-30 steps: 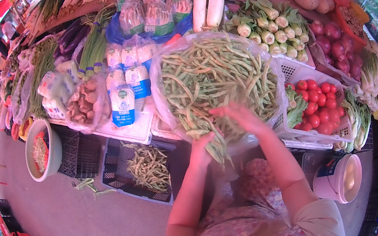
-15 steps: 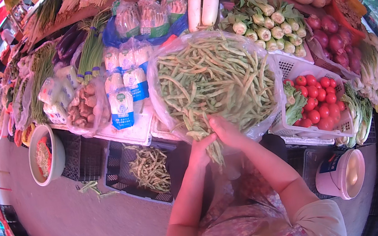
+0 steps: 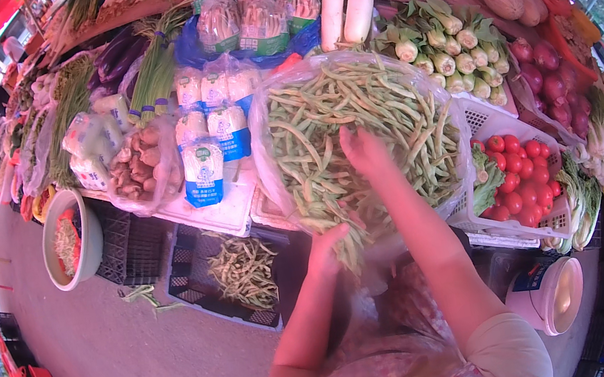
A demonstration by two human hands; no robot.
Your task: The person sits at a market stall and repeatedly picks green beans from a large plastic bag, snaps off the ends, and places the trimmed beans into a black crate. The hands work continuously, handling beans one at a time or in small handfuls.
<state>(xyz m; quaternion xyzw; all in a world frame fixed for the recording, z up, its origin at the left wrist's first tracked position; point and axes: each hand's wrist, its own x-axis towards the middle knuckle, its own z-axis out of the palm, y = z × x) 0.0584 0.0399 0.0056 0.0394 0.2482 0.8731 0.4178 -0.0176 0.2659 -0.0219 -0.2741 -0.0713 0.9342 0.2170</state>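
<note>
A big heap of green beans [image 3: 367, 101], pale and long, fills a container lined with clear plastic [image 3: 262, 144] in front of me. My left hand [image 3: 328, 248] is closed around a bunch of green beans [image 3: 354, 247] at the near left edge of the heap. Over the middle of the heap, my right hand [image 3: 364, 149] touches the beans with bent fingers. The fingertips are partly hidden, so I cannot make out whether they grip any beans.
Right of the heap stands a white basket of tomatoes [image 3: 519, 175]. White packages [image 3: 203, 173] and bagged mushrooms [image 3: 138, 166] lie to the left. Below are a black crate [image 3: 176, 285] with more beans, a bowl [image 3: 95, 243] and a bucket [image 3: 526, 303].
My right hand has left the bunch beside my left hand and moved forward onto the middle of the heap. My left hand keeps its hold. The view has shifted slightly.
</note>
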